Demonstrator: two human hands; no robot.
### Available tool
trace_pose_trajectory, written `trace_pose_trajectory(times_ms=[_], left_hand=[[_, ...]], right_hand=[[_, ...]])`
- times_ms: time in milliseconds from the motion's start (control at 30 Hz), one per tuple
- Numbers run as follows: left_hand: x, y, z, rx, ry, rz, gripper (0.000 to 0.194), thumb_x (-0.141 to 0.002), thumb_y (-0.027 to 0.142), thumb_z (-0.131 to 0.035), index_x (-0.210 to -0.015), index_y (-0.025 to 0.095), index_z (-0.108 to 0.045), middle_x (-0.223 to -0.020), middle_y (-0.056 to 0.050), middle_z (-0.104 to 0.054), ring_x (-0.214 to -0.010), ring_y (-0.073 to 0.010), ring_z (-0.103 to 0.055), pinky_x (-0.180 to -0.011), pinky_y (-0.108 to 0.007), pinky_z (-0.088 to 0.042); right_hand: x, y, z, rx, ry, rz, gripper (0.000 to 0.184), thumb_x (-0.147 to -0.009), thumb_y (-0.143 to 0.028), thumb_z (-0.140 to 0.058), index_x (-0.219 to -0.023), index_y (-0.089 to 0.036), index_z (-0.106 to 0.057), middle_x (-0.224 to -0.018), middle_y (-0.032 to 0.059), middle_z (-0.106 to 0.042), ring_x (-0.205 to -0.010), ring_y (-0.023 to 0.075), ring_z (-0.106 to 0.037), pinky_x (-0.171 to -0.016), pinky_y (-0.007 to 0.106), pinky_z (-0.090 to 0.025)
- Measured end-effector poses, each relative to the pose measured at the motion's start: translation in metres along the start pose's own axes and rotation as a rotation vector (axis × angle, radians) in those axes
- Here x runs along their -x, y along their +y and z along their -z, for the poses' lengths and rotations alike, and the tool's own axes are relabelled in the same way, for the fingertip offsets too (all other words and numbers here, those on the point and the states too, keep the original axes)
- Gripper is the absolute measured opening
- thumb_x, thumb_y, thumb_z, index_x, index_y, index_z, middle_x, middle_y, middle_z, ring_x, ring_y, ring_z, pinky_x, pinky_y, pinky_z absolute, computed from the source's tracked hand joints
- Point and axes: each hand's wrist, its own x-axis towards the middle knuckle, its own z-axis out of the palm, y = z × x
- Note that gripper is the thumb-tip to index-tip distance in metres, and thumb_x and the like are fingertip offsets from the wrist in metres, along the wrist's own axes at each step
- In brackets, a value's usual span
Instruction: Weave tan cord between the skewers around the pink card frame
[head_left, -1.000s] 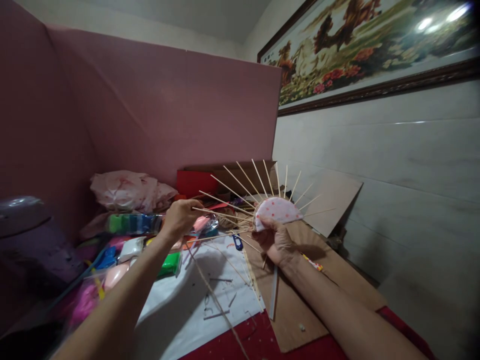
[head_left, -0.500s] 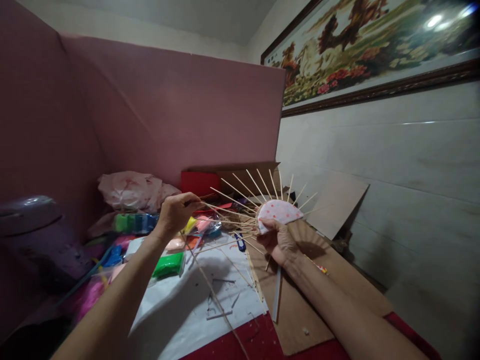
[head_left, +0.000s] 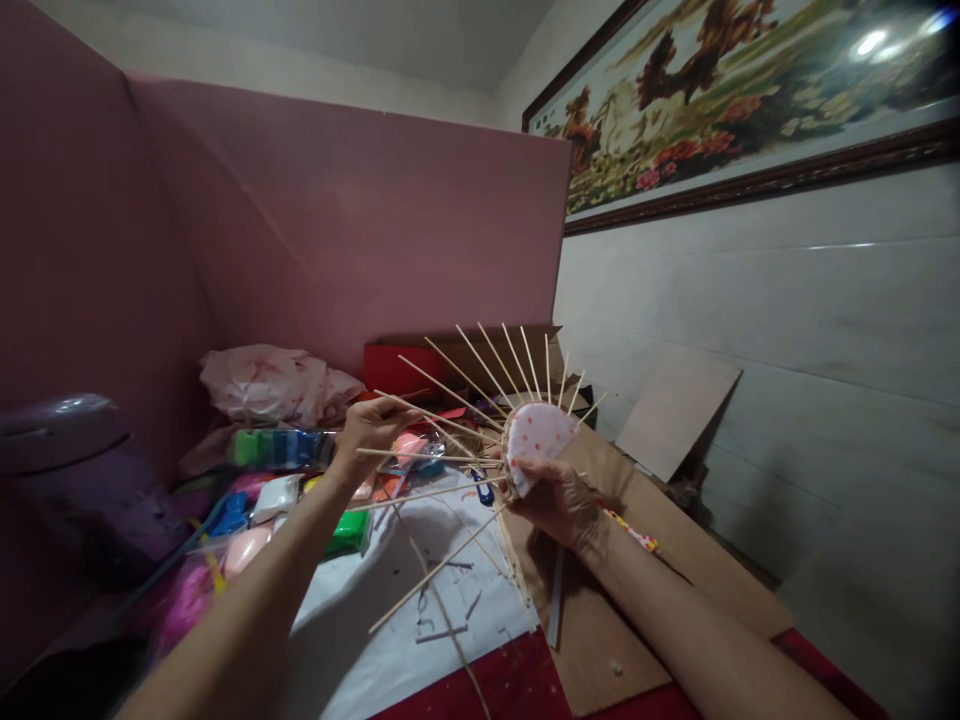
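My right hand (head_left: 551,500) grips a rounded cardboard disc (head_left: 541,432) faced with white cloth with red dots. Thin wooden sticks (head_left: 457,372) fan out from its edge, like spokes. Brown twine shows around the rim, though fine detail is unclear. To the left of the disc, my left hand (head_left: 375,428) is closed in a pinch among the stick tips. A length of twine (head_left: 435,600) trails below that hand across the table; the part between the fingers is hidden.
Bags of coloured clay (head_left: 349,532) lie at the left on white paper (head_left: 337,620). A brown cardboard sheet (head_left: 600,640), loose sticks (head_left: 517,570) and a blue cutter (head_left: 482,488) lie below the disc. A pink partition (head_left: 360,220) stands behind.
The disc has turned and tilted to the left, bringing its lower sticks further down and forward. My left hand has moved slightly right and down, staying pinched. More of the cloth face shows.
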Motion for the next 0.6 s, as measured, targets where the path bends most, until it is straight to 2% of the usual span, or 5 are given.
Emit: trace_pose_trajectory(times_ms=[167, 267, 367, 467, 600], left_hand=[[0.011, -0.014, -0.023, -0.201, -0.022, 0.023, 0.015, -0.064, 0.028, -0.060, -0.067, 0.016, -0.068, -0.059, -0.002, -0.065, -0.057, -0.0134, -0.056, -0.051, -0.020, -0.039], [0.021, -0.020, -0.038, -0.380, -0.107, 0.055, 0.015, -0.067, 0.028, -0.058, -0.069, 0.017, -0.068, -0.060, -0.002, -0.064, -0.057, -0.0134, -0.055, -0.051, -0.020, -0.036], [0.031, -0.021, -0.050, -0.457, -0.196, 0.063, 0.013, -0.068, 0.022, -0.055, -0.071, 0.019, -0.067, -0.063, -0.001, -0.065, -0.059, -0.0130, -0.056, -0.052, -0.021, -0.035], [0.036, -0.016, -0.056, -0.469, -0.226, 0.061, 0.015, -0.067, 0.017, -0.054, -0.072, 0.020, -0.068, -0.065, -0.001, -0.066, -0.058, -0.0124, -0.055, -0.052, -0.021, -0.033], [0.035, -0.013, -0.054, -0.516, -0.184, 0.068, 0.016, -0.072, 0.024, -0.052, -0.071, 0.019, -0.068, -0.062, -0.002, -0.064, -0.057, -0.0128, -0.054, -0.052, -0.022, -0.032]], right_hand=[[0.006, 0.008, -0.013, 0.048, -0.011, -0.061, 0.015, -0.061, -0.022, -0.063, -0.073, -0.013, -0.063, -0.066, 0.0034, -0.066, -0.056, 0.0112, -0.056, -0.048, 0.020, -0.036], [0.009, 0.011, -0.019, 0.110, -0.034, -0.092, 0.017, -0.059, -0.027, -0.064, -0.068, -0.012, -0.063, -0.062, 0.0041, -0.064, -0.052, 0.0108, -0.053, -0.046, 0.021, -0.035], [0.010, 0.013, -0.021, 0.135, -0.071, -0.082, 0.014, -0.059, -0.026, -0.064, -0.063, -0.013, -0.063, -0.056, 0.0021, -0.061, -0.046, 0.0086, -0.046, -0.048, 0.022, -0.036], [0.009, 0.014, -0.019, 0.121, -0.080, -0.070, 0.013, -0.060, -0.025, -0.063, -0.063, -0.013, -0.063, -0.054, 0.0007, -0.058, -0.043, 0.0069, -0.041, -0.049, 0.022, -0.037], [0.005, 0.016, -0.016, 0.101, -0.052, -0.040, 0.011, -0.064, -0.022, -0.063, -0.072, -0.014, -0.065, -0.059, 0.0007, -0.060, -0.053, 0.0093, -0.048, -0.049, 0.021, -0.037]])
